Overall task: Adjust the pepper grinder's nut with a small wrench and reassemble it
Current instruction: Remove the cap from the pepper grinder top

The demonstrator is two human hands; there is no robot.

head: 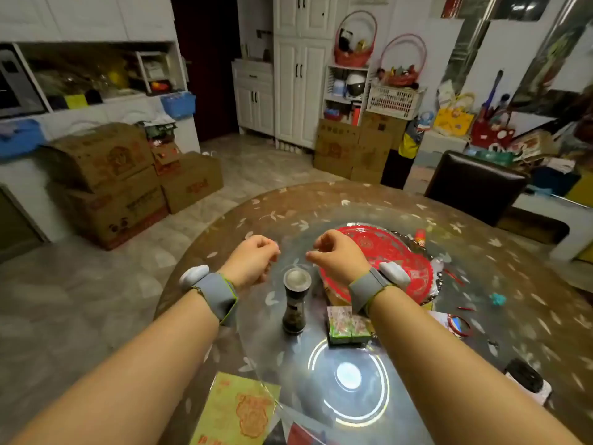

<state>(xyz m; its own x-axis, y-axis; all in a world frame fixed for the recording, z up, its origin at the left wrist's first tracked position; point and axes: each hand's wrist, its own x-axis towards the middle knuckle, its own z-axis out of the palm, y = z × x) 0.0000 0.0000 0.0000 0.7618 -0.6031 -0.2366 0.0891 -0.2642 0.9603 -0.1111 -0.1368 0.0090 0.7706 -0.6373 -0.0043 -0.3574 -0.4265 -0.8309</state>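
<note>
Nearest to the camera, a yellow printed paper lies at the edge of the round surface, partly under a glass turntable that reflects a ring lamp. Two bare forearms reach forward over it, each with a grey wristband carrying a white device. Between the arms the pepper grinder stands upright on the glass, with a dark body and a pale round top. A green packet lies just right of it, near the right forearm. The left hand and the right hand hang in the air beyond and above the grinder, one at each side, and neither touches it. The fingers of the left hand are curled inward; whether they pinch something small cannot be told. The fingers of the right hand are curled too, with thumb and forefinger close together at the tip; what is between them is too small to see. Under the right hand lies a red plate on the turntable. Small red items are scattered at the right of the surface. Farther away a dark chair stands at the far side. On the tiled floor cardboard boxes are stacked at the left, and more stand at the back below white cabinets and a shelf with red baskets.
</note>
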